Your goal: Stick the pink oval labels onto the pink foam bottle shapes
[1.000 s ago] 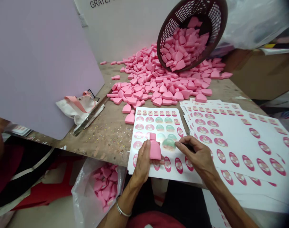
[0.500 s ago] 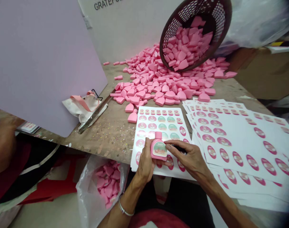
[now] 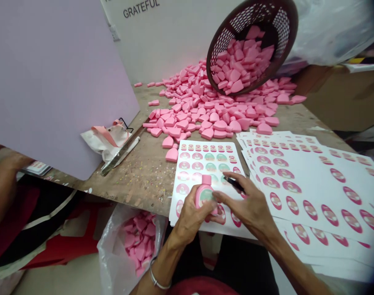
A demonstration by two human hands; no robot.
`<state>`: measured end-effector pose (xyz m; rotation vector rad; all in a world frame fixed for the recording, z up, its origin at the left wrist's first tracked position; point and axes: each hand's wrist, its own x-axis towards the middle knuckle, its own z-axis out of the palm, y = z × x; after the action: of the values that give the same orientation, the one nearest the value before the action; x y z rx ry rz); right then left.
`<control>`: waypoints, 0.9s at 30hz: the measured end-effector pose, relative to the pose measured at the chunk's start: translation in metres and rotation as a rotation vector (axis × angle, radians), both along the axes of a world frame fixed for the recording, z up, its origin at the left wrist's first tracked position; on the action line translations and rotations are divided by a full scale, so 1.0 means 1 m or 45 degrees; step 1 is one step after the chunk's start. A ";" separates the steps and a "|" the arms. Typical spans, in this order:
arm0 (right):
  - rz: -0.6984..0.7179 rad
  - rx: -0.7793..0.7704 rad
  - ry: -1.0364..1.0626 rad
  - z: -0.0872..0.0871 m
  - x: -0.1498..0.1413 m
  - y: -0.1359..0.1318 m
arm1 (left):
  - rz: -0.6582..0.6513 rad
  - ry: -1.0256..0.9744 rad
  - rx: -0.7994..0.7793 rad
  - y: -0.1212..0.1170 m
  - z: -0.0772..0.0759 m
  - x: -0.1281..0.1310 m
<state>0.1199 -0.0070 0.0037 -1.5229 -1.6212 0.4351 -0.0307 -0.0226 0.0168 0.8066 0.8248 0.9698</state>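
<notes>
Pink plastic bottle (image 3: 204, 192) is clenched in the left hand (image 3: 188, 215), held over the near part of the label sheet (image 3: 207, 153), cap pointing far. From my end I can see a round green-and-cream label (image 3: 205, 196) on its face. Right hand (image 3: 251, 207) reaches in from the right, with its fingertips (image 3: 219, 196) against that label, and pinches a dark slim tool (image 3: 233, 184), maybe a pen, can't tell. The sheet lies on a worn wooden surface (image 3: 138, 188), with a stack of printed sheets (image 3: 309, 192) just to its right. Done, as far as I can see: this one bottle carries a label. Left: a big heap of pink bottles (image 3: 205, 106) on the far surface, spilling from a tilted brown basket (image 3: 209, 65), plus more pink bottles (image 3: 139, 241) in a plastic bag (image 3: 105, 229) near left, all looking unlabelled from here. Many labels remain on the sheets.
</notes>
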 end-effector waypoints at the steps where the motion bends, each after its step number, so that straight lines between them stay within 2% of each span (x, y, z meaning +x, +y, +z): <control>1: 0.064 -0.074 0.073 -0.001 -0.001 0.002 | -0.026 -0.002 -0.002 -0.001 0.002 0.000; 4: 0.172 -0.242 0.212 -0.005 -0.003 0.016 | -0.079 0.049 -0.013 -0.009 0.008 -0.015; 7: 0.166 -0.271 0.164 -0.005 -0.007 0.045 | -0.093 0.279 -0.091 -0.032 0.010 -0.060; 9: 0.237 -0.232 0.049 -0.001 -0.016 0.068 | -0.085 0.685 -0.171 -0.052 0.010 -0.099; 11: 0.310 -0.145 -0.047 0.006 -0.031 0.086 | 0.041 1.216 -0.140 -0.067 0.013 -0.136; 13: 0.358 -0.078 -0.056 0.012 -0.048 0.096 | 0.118 1.516 -0.058 -0.067 0.016 -0.160; 14: 0.378 -0.064 -0.037 0.015 -0.055 0.097 | 0.137 1.618 0.005 -0.060 0.017 -0.165; 16: 0.402 -0.075 0.006 0.017 -0.062 0.091 | 0.183 1.801 0.157 -0.028 0.017 -0.161; 19: 0.353 -0.156 0.023 0.014 -0.051 0.073 | 0.329 1.973 0.326 0.049 0.009 -0.132; 21: 0.265 -0.218 -0.005 0.008 -0.034 0.060 | 0.368 2.003 0.316 0.104 -0.001 -0.108; 23: 0.173 -0.256 -0.042 0.001 -0.014 0.047 | 0.345 1.973 0.298 0.147 -0.011 -0.089; 25: 0.092 -0.284 -0.076 -0.007 0.003 0.035 | 0.320 1.938 0.277 0.174 -0.019 -0.077; 27: 0.036 -0.327 -0.086 -0.014 0.015 0.026 | 0.309 1.902 0.269 0.184 -0.023 -0.074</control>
<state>0.1353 0.0186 -0.0105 -1.7215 -1.6914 0.6337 -0.1045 0.1618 -0.0059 1.6604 2.1408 0.5229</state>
